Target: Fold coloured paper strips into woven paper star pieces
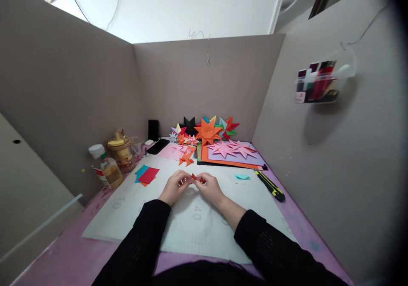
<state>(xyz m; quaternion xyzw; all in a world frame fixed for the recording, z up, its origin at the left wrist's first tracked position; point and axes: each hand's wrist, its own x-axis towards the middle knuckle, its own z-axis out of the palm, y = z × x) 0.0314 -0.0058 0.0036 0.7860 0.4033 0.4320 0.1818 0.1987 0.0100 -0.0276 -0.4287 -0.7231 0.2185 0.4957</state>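
Observation:
A small piece of folded red paper (pixel 194 176) is pinched between both hands above the middle of the white sheet (pixel 178 235). My left hand (pixel 176 187) grips it from the left with thumb and fingers closed. From the right, my right hand (pixel 209 188) pinches it too; fingers hide most of the paper. Beyond the hands lie folded orange paper pieces (pixel 187 156). Left of them is a small stack of squares with a red paper square (pixel 149 175) on top. A folded light-blue paper piece (pixel 242 177) lies to the right.
A yellow-black utility knife (pixel 270 186) lies at the right edge. Paper stars, including an orange one (pixel 208 131) and a pink one (pixel 222 148), stand or lie at the back by coloured sheets (pixel 231 164). At left are a bottle (pixel 110 171), a jar (pixel 123 154) and a phone (pixel 158 146). Partitions (pixel 207 82) enclose the table.

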